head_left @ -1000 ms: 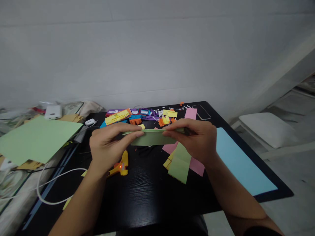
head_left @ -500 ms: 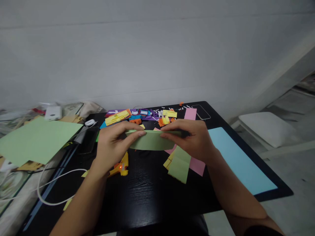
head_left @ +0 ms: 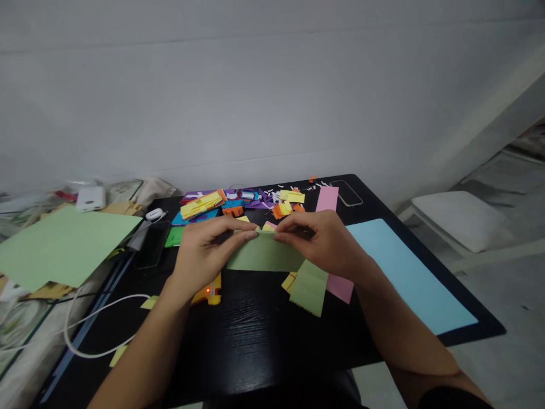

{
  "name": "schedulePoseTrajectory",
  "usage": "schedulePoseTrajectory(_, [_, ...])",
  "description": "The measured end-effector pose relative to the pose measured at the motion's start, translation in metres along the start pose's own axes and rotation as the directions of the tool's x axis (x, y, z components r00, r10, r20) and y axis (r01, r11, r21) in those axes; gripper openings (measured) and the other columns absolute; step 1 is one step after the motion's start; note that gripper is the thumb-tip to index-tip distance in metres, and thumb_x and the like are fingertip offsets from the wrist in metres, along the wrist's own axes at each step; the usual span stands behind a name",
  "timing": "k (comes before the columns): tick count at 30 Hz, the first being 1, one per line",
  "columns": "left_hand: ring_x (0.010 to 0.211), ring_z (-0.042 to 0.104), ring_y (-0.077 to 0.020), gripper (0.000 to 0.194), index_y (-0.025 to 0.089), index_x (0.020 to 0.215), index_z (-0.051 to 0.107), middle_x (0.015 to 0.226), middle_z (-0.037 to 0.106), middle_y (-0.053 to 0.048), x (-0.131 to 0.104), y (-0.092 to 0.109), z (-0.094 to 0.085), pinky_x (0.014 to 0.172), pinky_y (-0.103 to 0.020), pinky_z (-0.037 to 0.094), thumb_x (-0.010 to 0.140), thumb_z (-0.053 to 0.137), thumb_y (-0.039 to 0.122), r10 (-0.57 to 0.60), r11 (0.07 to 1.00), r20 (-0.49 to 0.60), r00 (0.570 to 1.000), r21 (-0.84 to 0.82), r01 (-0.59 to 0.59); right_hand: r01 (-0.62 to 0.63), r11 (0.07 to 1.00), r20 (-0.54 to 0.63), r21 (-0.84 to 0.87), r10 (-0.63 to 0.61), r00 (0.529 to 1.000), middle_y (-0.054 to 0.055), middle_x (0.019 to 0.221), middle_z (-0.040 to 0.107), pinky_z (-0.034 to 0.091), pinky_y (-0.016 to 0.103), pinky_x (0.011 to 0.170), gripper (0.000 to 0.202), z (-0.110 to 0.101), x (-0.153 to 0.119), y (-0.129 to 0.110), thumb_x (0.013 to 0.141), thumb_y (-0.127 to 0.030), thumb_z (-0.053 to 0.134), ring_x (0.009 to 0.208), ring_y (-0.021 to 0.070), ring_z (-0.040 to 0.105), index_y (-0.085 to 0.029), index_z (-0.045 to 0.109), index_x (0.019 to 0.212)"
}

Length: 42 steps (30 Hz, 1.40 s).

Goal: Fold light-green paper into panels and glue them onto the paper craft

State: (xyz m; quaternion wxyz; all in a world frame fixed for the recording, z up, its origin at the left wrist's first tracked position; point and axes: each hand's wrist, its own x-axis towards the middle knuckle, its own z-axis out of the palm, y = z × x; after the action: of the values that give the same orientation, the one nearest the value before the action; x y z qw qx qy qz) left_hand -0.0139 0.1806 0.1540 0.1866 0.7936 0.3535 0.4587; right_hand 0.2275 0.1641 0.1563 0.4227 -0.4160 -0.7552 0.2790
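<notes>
A green paper strip hangs between my hands above the black table. My left hand pinches its top edge between thumb and fingers. Close by on the right, my right hand pinches the same edge. The strip's upper edge looks narrowly folded. Below my right hand lie a green piece, a yellow piece and a pink strip. A yellow glue gun with a lit red light is partly hidden behind my left wrist.
Coloured paper scraps lie along the back. Light blue paper covers the right side. At the left are a large green sheet, a dark phone and a white cable. A white stool stands right.
The green strip has tilted so that more of its face shows. My hands have come slightly closer together, and my left hand has moved a little right.
</notes>
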Motion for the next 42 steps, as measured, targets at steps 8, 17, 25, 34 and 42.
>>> schedulePoseTrajectory(8, [0.076, 0.075, -0.0119, 0.010, 0.025, 0.103, 0.081, 0.095, 0.083, 0.000, 0.000, 0.002, 0.008, 0.069, -0.022, 0.057, 0.096, 0.075, 0.026, -0.060, 0.997, 0.022, 0.998, -0.047, 0.061, -0.003, 0.998, 0.024, -0.068, 0.004, 1.000, -0.001, 0.083, 0.082, 0.048, 0.027, 0.068, 0.013, 0.011, 0.000, 0.001, 0.098, -0.031, 0.075, 0.072, 0.0127, 0.070, -0.020, 0.082, 0.094])
schedulePoseTrajectory(17, [0.078, 0.074, -0.0130, 0.013, 0.022, 0.105, 0.079, 0.094, 0.081, -0.004, 0.001, -0.007, 0.004, 0.065, -0.022, 0.054, 0.096, 0.073, 0.030, -0.147, 0.973, -0.003, 0.989, -0.180, 0.144, -0.052, 0.999, 0.073, 0.007, 0.051, 0.996, 0.000, 0.087, 0.082, 0.047, 0.027, 0.070, 0.014, 0.001, 0.003, 0.005, 0.097, -0.032, 0.073, 0.077, 0.0138, 0.070, -0.022, 0.083, 0.095])
schedulePoseTrajectory(25, [0.068, 0.064, -0.0131, 0.021, 0.021, 0.100, 0.080, 0.085, 0.078, -0.003, 0.002, -0.013, -0.005, 0.058, -0.024, 0.046, 0.096, 0.070, 0.038, -0.237, 0.959, 0.110, 0.965, -0.129, 0.250, -0.102, 0.994, 0.141, -0.035, 0.106, 0.984, 0.001, 0.075, 0.076, 0.041, 0.027, 0.062, 0.023, -0.009, 0.007, 0.014, 0.097, -0.036, 0.070, 0.067, 0.0126, 0.060, -0.018, 0.081, 0.086])
schedulePoseTrajectory(34, [0.062, 0.058, -0.0136, 0.028, 0.021, 0.096, 0.080, 0.074, 0.072, -0.002, -0.059, -0.016, 0.018, 0.057, -0.025, 0.042, 0.090, 0.074, 0.047, -0.472, 0.846, 0.205, 0.857, -0.168, 0.506, -0.345, 0.907, 0.225, 0.243, 0.293, 0.929, 0.007, 0.110, 0.079, 0.055, 0.033, 0.076, 0.030, 0.005, -0.048, 0.046, 0.098, -0.044, 0.067, 0.091, 0.0197, 0.070, -0.025, 0.081, 0.116])
schedulePoseTrajectory(42, [0.070, 0.066, -0.0162, 0.031, 0.019, 0.098, 0.082, 0.076, 0.075, -0.004, -0.140, -0.008, 0.046, 0.063, -0.024, 0.047, 0.084, 0.082, 0.048, -0.729, 0.466, 0.272, 0.628, -0.474, 0.747, -0.563, 0.589, 0.303, 0.580, 0.486, 0.820, 0.009, 0.119, 0.078, 0.058, 0.039, 0.090, 0.035, 0.035, -0.125, 0.055, 0.088, -0.035, 0.071, 0.105, 0.0237, 0.073, -0.024, 0.078, 0.121])
